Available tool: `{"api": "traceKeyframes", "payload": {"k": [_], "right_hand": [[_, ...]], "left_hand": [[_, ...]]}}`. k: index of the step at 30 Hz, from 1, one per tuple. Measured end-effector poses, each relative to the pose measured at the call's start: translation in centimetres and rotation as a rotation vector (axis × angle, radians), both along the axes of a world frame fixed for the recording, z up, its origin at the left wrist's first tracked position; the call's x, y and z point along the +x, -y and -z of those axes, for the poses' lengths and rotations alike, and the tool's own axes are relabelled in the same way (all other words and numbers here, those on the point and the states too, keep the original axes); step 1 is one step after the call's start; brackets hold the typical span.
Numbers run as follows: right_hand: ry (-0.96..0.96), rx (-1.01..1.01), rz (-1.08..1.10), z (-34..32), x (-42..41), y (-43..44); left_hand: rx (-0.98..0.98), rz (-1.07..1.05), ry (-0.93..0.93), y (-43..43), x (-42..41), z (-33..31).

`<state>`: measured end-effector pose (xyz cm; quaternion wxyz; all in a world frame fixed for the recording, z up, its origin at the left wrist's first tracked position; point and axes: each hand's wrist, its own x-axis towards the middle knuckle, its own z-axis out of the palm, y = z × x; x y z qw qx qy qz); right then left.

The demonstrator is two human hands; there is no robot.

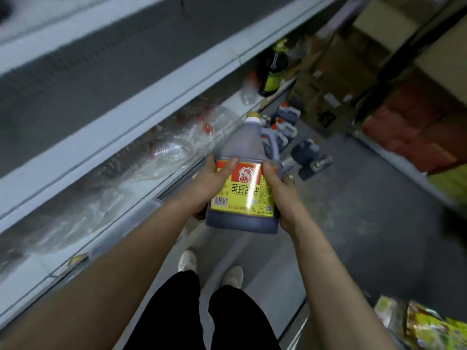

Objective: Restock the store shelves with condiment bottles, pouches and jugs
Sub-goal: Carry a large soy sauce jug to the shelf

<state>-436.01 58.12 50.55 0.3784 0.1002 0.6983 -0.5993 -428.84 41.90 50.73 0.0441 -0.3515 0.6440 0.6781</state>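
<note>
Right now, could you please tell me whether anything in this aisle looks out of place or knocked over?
Yes: several dark jugs stand on the floor ahead, not on the shelf, and the nearest one appears to lie on its side. The jug gripped by the left hand and right hand looks intact; no spill shows.

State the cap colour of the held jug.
The cap of the jug is white with a yellow top; the head view shows it.
</note>
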Motion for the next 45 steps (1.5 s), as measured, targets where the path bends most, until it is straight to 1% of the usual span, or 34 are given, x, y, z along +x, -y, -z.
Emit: {"api": "traceKeyframes", "payload": {"k": [4,7,13,16,19,23,27,30,38,45], "right_hand": [[-0.035,-0.047,-0.105,-5.0,0.0,1.1],[-0.111,-0.087,-0.168,-8.9,-0.1,1.6],[-0.237,-0.139,-0.201,-14.2,-0.2,3.4],[-0.325,-0.172,-0.256,-16.4,-0.2,5.2],[-0.457,-0.192,-0.296,-18.1,0.1,7.6],[-0.531,-0.216,-0.330,-19.2,0.2,10.7],[-0.554,-0.244,-0.368,-19.4,0.4,13.3],[-0.536,-0.289,-0.397,-19.5,0.5,15.1],[-0.559,-0.320,-0.522,-19.8,-0.4,20.3],[-0.580,-0.387,-0.698,-20.1,-4.7,24.4]], "left_hand": [[-0.023,-0.076,-0.066,0.7,0.6,-4.8],[-0.066,-0.127,-0.159,1.0,0.9,-8.6],[-0.164,-0.119,-0.212,2.7,2.0,-14.0],[-0.196,-0.112,-0.270,4.5,2.5,-16.4],[-0.305,-0.131,-0.310,6.8,2.9,-18.3],[-0.413,-0.120,-0.345,9.3,3.9,-20.2],[-0.358,-0.082,-0.330,11.4,5.9,-21.2],[-0.360,-0.062,-0.333,12.5,7.2,-21.8],[-0.369,-0.217,-0.397,15.6,7.7,-22.1],[-0.423,-0.351,-0.462,18.0,5.3,-21.7]]}}
